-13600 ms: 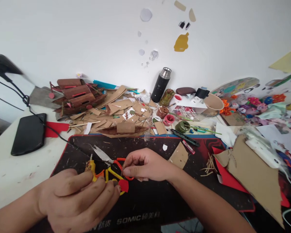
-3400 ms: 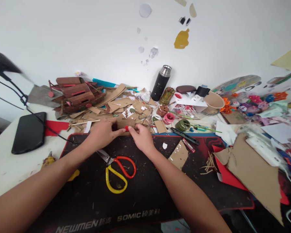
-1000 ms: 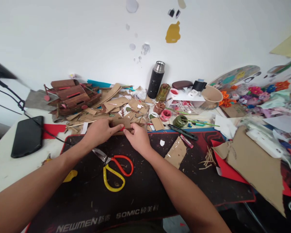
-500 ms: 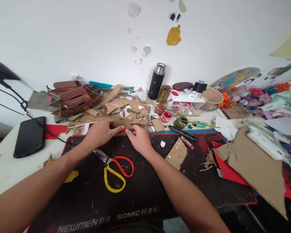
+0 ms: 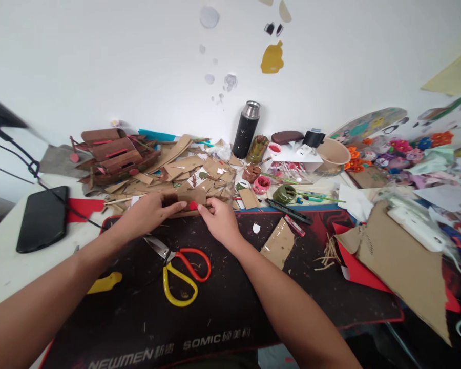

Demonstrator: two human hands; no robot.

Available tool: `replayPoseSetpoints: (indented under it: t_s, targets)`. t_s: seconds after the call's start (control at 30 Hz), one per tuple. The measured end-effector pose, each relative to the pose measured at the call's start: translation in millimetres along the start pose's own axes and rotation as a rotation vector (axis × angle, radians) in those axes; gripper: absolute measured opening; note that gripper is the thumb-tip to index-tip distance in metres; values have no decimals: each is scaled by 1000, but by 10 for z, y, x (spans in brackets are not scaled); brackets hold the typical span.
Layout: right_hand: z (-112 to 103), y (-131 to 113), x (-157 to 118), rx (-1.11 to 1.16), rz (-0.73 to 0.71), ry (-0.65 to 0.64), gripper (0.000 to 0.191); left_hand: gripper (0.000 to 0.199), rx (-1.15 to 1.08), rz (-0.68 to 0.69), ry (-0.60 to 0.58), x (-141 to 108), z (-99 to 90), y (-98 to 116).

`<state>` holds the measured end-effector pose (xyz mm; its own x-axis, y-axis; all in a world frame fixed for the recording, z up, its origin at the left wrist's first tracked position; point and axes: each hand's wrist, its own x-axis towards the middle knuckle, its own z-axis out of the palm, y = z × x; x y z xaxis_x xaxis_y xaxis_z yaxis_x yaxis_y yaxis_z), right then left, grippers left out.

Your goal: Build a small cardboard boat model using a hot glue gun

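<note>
Between both hands, at the far edge of the black desk mat, is a brown cardboard piece [image 5: 192, 196] with a small red disc [image 5: 193, 205] on its near side. My left hand [image 5: 149, 212] grips the cardboard's left end, its thumb pointing toward the disc. From the right, my right hand [image 5: 219, 219] grips the other end, its thumb and finger close beside the disc. The far fingers of both hands are partly hidden. Nearer to me, scissors [image 5: 180, 274] with one red and one yellow handle lie on the mat, blades by my left wrist.
Cardboard scraps [image 5: 184, 166] and a brown cardboard model [image 5: 117, 156] lie behind my hands. A black thermos [image 5: 246, 130] and open paint jars [image 5: 284, 193] stand at the back. A utility knife [image 5: 290, 211] lies right of my right hand; a phone [image 5: 42, 218] lies far left.
My left thumb has drawn back to the left from the red disc, which now shows more fully. My right hand stays beside it. The whole view has shifted slightly.
</note>
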<state>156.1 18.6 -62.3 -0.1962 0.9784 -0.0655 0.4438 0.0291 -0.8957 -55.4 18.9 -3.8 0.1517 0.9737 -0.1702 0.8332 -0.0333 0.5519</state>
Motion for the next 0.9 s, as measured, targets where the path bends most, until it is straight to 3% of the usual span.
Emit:
replayPoseSetpoints:
  t_s: [0.17, 0.57, 0.73, 0.83, 0.9]
  targets:
    - [-5, -6, -16, 24, 11, 12, 17, 44, 33, -9, -10, -38, -7, -14]
    - [-16, 30, -8, 65, -6, 23, 22, 41, -28, -7, -5, -31, 11, -75]
    - [-1, 59, -25, 59, 9, 40, 23, 60, -78, 63, 118, -79, -16, -237]
    - [17, 88, -24, 114, 51, 59, 25, 78, 25, 147, 115, -65, 51, -338]
    - [24, 101, -21, 182, 75, 68, 28, 79, 74, 159, 95, -34, 114, -377]
